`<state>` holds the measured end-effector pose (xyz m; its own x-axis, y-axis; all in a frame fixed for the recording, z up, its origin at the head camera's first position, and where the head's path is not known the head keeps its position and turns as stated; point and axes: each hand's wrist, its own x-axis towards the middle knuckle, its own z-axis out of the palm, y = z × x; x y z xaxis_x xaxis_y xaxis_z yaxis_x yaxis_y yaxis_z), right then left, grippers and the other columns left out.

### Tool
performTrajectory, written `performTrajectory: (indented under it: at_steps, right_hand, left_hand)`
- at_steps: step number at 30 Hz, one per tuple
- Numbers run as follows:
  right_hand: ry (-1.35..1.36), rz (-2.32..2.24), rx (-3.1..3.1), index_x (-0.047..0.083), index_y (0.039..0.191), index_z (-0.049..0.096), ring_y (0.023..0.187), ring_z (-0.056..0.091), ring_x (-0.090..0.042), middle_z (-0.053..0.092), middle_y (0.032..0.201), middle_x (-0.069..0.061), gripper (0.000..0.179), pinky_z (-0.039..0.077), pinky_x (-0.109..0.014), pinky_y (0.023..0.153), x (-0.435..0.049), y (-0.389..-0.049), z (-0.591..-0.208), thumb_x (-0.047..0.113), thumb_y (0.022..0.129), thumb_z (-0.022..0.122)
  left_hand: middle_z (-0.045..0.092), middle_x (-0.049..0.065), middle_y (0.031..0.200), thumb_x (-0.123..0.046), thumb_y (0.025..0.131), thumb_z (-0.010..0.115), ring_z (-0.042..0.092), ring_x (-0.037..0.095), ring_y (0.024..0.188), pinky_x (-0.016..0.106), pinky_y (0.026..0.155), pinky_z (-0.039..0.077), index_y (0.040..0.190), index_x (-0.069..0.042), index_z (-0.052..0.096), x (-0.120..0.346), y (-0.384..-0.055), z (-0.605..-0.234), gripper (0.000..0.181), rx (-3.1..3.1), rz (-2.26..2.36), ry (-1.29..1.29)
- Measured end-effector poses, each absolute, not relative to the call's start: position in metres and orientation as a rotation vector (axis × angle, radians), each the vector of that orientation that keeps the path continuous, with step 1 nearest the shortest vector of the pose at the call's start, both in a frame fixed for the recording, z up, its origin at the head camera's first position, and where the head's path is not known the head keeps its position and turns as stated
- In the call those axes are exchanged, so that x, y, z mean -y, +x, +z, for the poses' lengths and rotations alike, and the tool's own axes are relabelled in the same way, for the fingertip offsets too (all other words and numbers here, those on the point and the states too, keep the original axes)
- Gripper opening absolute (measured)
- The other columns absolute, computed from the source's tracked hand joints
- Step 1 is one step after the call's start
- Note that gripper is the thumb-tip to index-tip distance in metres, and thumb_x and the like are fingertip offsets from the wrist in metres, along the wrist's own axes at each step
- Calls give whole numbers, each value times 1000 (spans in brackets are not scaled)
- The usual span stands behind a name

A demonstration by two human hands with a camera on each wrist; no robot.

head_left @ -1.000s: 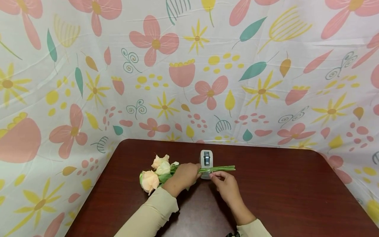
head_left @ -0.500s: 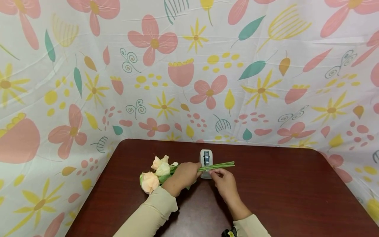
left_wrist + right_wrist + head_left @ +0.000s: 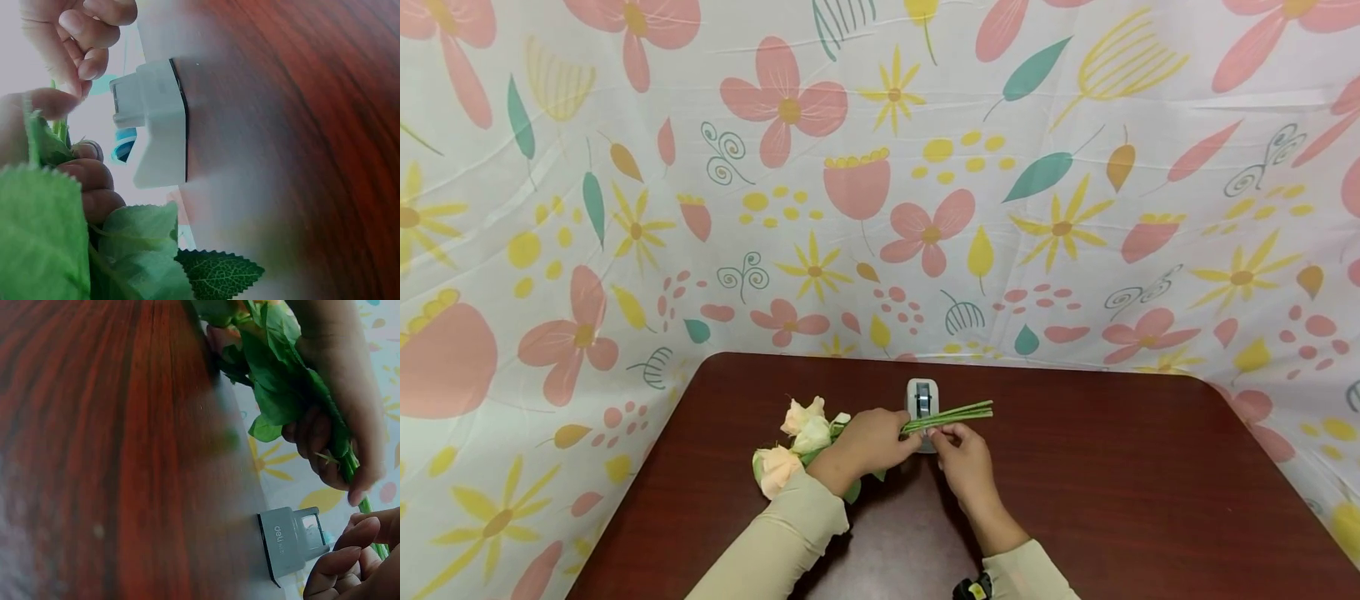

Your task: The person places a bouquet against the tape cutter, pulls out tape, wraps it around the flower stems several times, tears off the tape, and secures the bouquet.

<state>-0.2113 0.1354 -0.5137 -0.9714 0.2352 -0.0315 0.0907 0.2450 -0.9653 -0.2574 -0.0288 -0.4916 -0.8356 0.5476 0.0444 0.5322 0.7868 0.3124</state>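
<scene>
A bouquet of peach and cream roses (image 3: pixel 778 468) lies across the left side, its green stems (image 3: pixel 966 412) pointing right. My left hand (image 3: pixel 868 442) grips the stems below the leaves (image 3: pixel 275 394). My right hand (image 3: pixel 966 462) is just to its right, thumb and index finger pinched at the lower side of the stems. A faint glint of clear tape shows at those fingertips, mostly hidden by them. Behind the stems a white tape dispenser (image 3: pixel 922 392) stands on the table, partly covered by hands and stems. In the right wrist view the dispenser (image 3: pixel 290 540) sits just beside the right fingers.
The dark red wooden table (image 3: pixel 1112 483) has rounded far corners. A flower-printed cloth (image 3: pixel 880 208) hangs behind and at the sides. A dark wrist strap (image 3: pixel 973 587) shows at the right sleeve.
The stem ends have tilted upward and turned in the left hand, and the blooms have shifted slightly. The right fingertips have moved up against the stems from just below them.
</scene>
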Motion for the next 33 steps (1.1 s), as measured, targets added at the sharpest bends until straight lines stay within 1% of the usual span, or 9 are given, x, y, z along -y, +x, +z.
performTrajectory:
  at_steps: [5, 9, 13, 16, 18, 23, 26, 30, 33]
  right_hand:
    - [-319, 1917, 2302, -6, 104, 68, 57, 51, -9, 61, 78, -4, 20, 43, -21, 53, -134, -211, -514, 13, 97, 66]
    - [-360, 2080, 2178, -7, 106, 67, 55, 46, -9, 57, 75, 0, 20, 40, -22, 52, -136, -212, -515, 11, 96, 67]
    - [-344, 2128, 2156, -6, 113, 65, 55, 45, -9, 57, 73, 2, 26, 40, -23, 53, -139, -212, -514, 15, 98, 67]
    - [-321, 2165, 2145, -6, 119, 60, 56, 46, -9, 56, 72, 2, 29, 41, -24, 54, -140, -210, -512, 15, 99, 64]
    - [-327, 2199, 2132, -5, 120, 57, 55, 45, -9, 57, 74, 2, 27, 40, -24, 53, -141, -208, -510, 13, 100, 61]
    - [-346, 2325, 2126, -5, 118, 59, 54, 44, -7, 59, 79, 1, 25, 40, -24, 53, -141, -202, -504, 15, 103, 53]
    - [-325, 2463, 2052, -3, 115, 61, 54, 42, -7, 57, 78, 2, 25, 38, -25, 55, -142, -202, -504, 17, 105, 51]
    - [-310, 2650, 1888, 5, 102, 63, 54, 39, -6, 57, 75, 4, 17, 35, -24, 56, -143, -203, -508, 18, 105, 52]
    - [-278, 2760, 1782, 11, 93, 66, 55, 39, -5, 60, 77, 6, 19, 35, -22, 57, -143, -204, -510, 21, 104, 55]
  left_hand:
    - [51, -6, 58, -59, 104, 41, 49, 8, 50, 27, 55, 41, 103, -19, 66, 27, -258, -489, 48, -2907, 482, 865]
    - [51, -6, 59, -59, 104, 37, 50, 8, 50, 26, 55, 41, 102, -19, 65, 25, -259, -487, 49, -2894, 478, 864]
    - [51, -6, 60, -57, 105, 37, 48, 9, 49, 26, 54, 39, 92, -20, 60, 25, -260, -487, 46, -2890, 481, 880]
    - [50, -6, 60, -56, 106, 37, 46, 9, 48, 25, 52, 37, 86, -21, 56, 24, -261, -487, 45, -2892, 485, 887]
    - [49, -6, 60, -55, 106, 37, 45, 9, 47, 24, 51, 35, 85, -21, 54, 24, -261, -487, 44, -2895, 484, 892]
    - [48, -5, 57, -55, 106, 36, 45, 9, 45, 24, 48, 34, 86, -20, 55, 25, -260, -488, 44, -2914, 473, 898]
    - [47, -5, 56, -54, 106, 37, 45, 9, 44, 23, 47, 34, 87, -20, 56, 25, -258, -490, 44, -2931, 467, 900]
    - [45, -5, 55, -54, 106, 37, 43, 10, 43, 24, 47, 33, 87, -19, 55, 24, -257, -492, 44, -2953, 457, 911]
    - [44, -5, 55, -53, 106, 38, 42, 9, 43, 24, 47, 32, 86, -19, 55, 24, -257, -492, 43, -2981, 425, 935]
